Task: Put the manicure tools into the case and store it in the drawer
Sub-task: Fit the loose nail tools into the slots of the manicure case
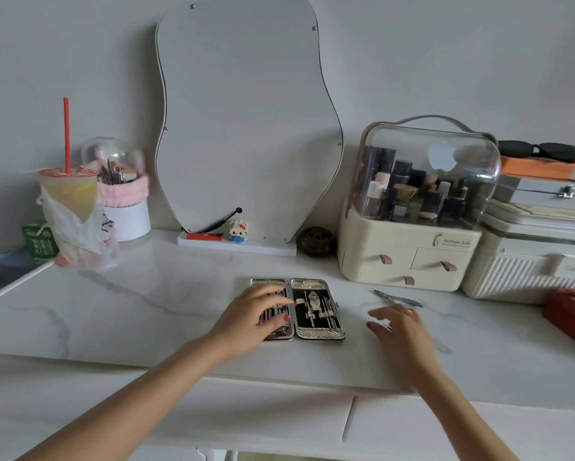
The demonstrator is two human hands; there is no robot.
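White marble-look table [139, 294], and there's plenty on it: open silver manicure case [316, 307] lying flat at centre, loose metal nipper tool [397, 298] just to its right, cream cosmetics organiser with clear lid [409, 257] behind, iced drink cup with red straw [68, 194] far left, wavy frameless mirror [246, 128] propped at the wall.

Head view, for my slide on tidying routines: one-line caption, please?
Left hand rests on the open manicure case; right hand reaches for a loose tool.
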